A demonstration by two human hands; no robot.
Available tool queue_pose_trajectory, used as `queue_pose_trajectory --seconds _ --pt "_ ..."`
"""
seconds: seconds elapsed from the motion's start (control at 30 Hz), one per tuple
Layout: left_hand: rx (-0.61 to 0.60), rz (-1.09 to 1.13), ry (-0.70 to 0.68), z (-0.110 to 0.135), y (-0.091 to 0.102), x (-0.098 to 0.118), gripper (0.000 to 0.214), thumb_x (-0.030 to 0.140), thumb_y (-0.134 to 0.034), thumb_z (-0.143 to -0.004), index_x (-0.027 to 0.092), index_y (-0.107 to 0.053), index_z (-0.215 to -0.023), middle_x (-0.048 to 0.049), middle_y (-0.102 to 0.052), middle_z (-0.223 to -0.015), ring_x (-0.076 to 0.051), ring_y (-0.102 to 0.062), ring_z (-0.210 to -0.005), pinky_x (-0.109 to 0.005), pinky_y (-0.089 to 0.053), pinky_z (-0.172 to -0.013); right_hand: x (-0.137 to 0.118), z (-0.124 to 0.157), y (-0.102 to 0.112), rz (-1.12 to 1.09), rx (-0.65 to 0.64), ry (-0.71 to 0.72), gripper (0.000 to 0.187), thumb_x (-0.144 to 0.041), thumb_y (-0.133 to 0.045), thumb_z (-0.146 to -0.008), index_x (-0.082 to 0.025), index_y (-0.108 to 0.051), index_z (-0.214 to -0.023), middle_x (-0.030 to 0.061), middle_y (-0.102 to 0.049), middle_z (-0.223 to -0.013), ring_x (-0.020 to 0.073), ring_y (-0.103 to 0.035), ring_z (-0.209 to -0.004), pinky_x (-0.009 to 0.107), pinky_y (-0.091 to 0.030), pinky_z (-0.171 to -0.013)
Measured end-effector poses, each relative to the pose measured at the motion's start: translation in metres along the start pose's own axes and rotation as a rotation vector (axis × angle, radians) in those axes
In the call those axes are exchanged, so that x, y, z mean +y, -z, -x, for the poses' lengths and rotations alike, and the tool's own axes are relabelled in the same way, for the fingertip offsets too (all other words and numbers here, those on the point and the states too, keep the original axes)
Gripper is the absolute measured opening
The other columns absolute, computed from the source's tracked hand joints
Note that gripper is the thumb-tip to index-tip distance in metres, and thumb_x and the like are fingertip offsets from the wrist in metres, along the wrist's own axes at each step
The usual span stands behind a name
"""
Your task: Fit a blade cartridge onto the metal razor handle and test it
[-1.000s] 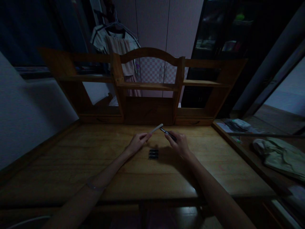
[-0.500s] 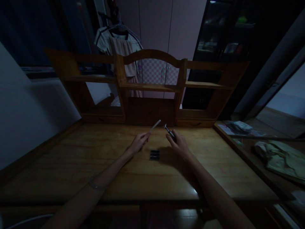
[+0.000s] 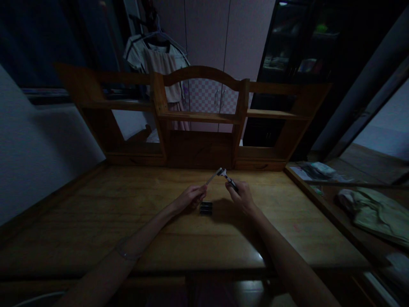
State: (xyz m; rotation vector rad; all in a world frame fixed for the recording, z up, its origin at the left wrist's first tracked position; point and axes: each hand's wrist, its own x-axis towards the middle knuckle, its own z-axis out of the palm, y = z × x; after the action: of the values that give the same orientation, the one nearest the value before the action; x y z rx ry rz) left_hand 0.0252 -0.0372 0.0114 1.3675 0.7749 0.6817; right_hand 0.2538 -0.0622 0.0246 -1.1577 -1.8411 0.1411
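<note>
My left hand (image 3: 191, 197) is closed on a thin pale stick-like piece (image 3: 213, 176) that points up and to the right. My right hand (image 3: 241, 195) is closed on a dark pen-like tool (image 3: 229, 180) with a shiny tip that points up and to the left. The two tips meet above the wooden desk (image 3: 96, 221). Small dark rectangular pieces (image 3: 206, 207) lie on the desk just below and between my hands. The light is dim and fine detail is hard to make out.
A wooden shelf unit (image 3: 198, 115) stands along the desk's back edge. Clothes (image 3: 159, 59) hang behind it on the left. To the right, a lower surface holds papers (image 3: 315, 170) and a folded cloth (image 3: 373, 211). A pale wall runs along the left.
The two held pieces were apart half a second ago; now their tips have come together. My left hand has shifted slightly right and down.
</note>
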Motion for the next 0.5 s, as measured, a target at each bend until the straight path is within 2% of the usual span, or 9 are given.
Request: queue_pose_trajectory --seconds 0.2,0.5 --pt "-0.051 0.062 0.029 -0.0017 0.0029 -0.0033 0.049 0.062 -0.049 -0.081 0.018 -0.039 -0.063 0.0081 -0.025 -0.049 -0.004 -0.019 -0.035 -0.019 -0.012 -0.034 0.0006 -0.0004 0.0025 0.004 -0.047 0.002 0.028 -0.027 -0.047 -0.085 -0.017 -0.05 -0.06 -0.0013 -0.048 -0.054 0.0107 -0.043 -0.049 0.024 -0.026 -0.052" --pt "-0.05 0.032 0.057 -0.0012 0.003 -0.0013 0.05 0.064 -0.047 -0.081 0.018 -0.039 -0.063 0.0085 -0.024 -0.048 -0.003 -0.018 -0.034 -0.018 -0.011 -0.033 -0.0019 -0.0006 0.0036 0.055 -0.145 -0.001 0.027 -0.025 -0.046 -0.085 -0.017 -0.051 -0.06 -0.0006 -0.05 -0.055 0.0114 -0.045 -0.051 0.024 -0.026 -0.052"
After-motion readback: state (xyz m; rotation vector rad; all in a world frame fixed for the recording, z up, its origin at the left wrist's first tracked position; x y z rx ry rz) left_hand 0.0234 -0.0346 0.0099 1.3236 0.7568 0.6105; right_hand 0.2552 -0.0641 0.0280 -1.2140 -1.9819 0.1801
